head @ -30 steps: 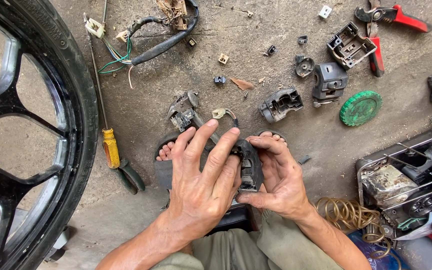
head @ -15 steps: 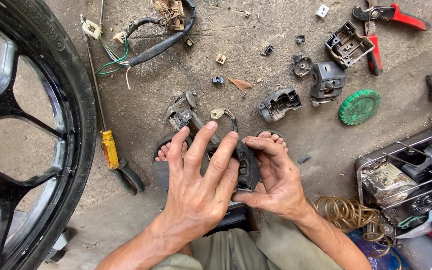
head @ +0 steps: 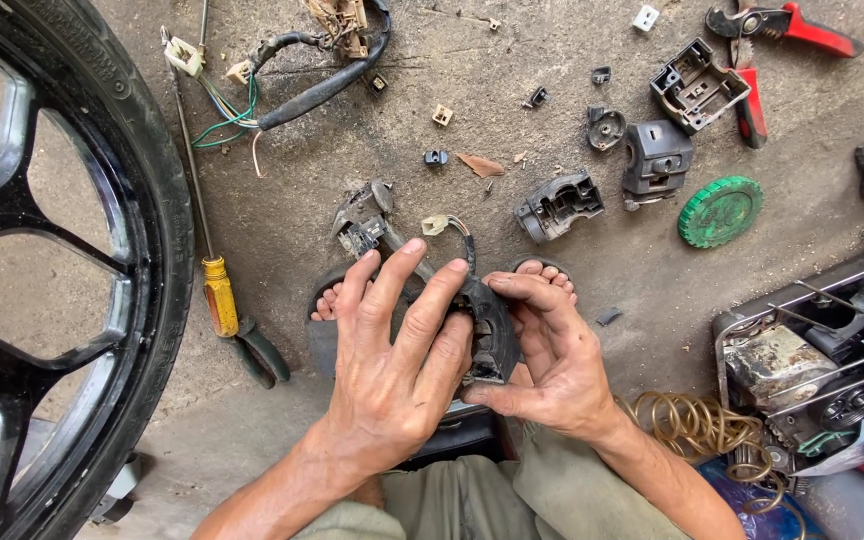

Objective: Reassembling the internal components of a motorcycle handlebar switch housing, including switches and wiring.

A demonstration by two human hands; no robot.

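Black plastic switch housing (head: 487, 325), grimy, held upright-ish near centre of the scene, clamped between left hand (head: 402, 370) and right hand (head: 552, 360); short wire with pale connector (head: 435, 225) trails off its far end.

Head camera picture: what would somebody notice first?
Probably the two hands in the middle: the left hand and right hand together grip a black plastic switch housing. A big black motorcycle wheel fills the left edge. A bright green round cap lies on the concrete at the right.

The left hand (head: 397, 370) hides most of the black housing (head: 492, 330); at nine o'clock, the wheel (head: 52, 270) is cut off
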